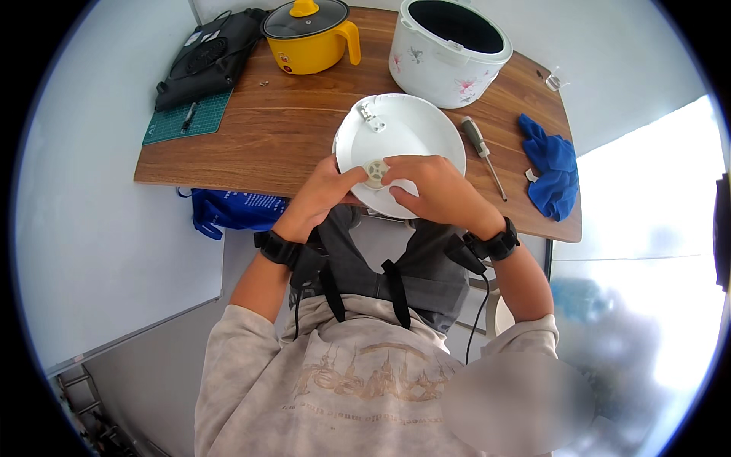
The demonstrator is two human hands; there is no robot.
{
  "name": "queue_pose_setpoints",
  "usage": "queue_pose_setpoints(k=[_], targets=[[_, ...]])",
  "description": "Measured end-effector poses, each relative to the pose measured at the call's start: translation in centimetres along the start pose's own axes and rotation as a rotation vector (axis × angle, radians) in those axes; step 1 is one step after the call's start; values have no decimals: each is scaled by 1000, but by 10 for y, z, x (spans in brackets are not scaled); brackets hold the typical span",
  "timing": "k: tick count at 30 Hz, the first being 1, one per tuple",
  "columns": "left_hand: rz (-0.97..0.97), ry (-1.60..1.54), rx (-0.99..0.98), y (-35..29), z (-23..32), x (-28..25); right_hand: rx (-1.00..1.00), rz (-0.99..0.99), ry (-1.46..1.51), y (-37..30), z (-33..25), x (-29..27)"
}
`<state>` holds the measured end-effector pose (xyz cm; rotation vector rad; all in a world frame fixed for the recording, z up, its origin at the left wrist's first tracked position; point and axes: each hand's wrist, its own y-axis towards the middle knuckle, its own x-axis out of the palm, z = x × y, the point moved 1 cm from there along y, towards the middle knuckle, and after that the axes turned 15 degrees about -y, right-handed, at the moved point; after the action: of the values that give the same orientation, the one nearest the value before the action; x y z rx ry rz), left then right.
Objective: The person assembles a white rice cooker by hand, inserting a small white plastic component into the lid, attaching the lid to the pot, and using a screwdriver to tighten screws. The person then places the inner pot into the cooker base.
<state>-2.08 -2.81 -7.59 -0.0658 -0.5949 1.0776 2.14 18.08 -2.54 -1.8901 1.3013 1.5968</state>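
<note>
A white round lid (422,129), hollow side up like a shallow dish, lies at the front edge of the wooden table. My left hand (324,189) grips its near left rim, with the thumb reaching in to a small pale slotted disc (375,172) in the lid. Above the lid's near right part, my right hand (434,183) is curled, its index fingertip on the disc's right edge and the thumb lower down. Its other fingers are partly hidden. A metal bracket (371,118) sits at the lid's far left.
A white flowered rice cooker body (426,65) stands open-topped behind the lid. Left of it is a yellow electric pot (312,46). A screwdriver (483,152) and a blue cloth (552,167) lie right. A black appliance (209,57) rests partly on a green cutting mat (167,126).
</note>
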Motion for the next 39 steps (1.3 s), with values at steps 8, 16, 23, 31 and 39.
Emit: queue_pose_setpoints(k=[8,16,23,31,39], targets=[[16,57,35,-2,-2,-2,287,-99,201,16,16,6],[-36,65,61,-4,-5,-5,412,-205,406,14,23,8],[-43,57,89,-3,-8,-7,477,-251,357,17,17,5],[-5,69,61,-6,-4,-3,495,-229,338,20,22,10],[-71,-22,151,1,-18,-9,499,-192,240,21,11,11]])
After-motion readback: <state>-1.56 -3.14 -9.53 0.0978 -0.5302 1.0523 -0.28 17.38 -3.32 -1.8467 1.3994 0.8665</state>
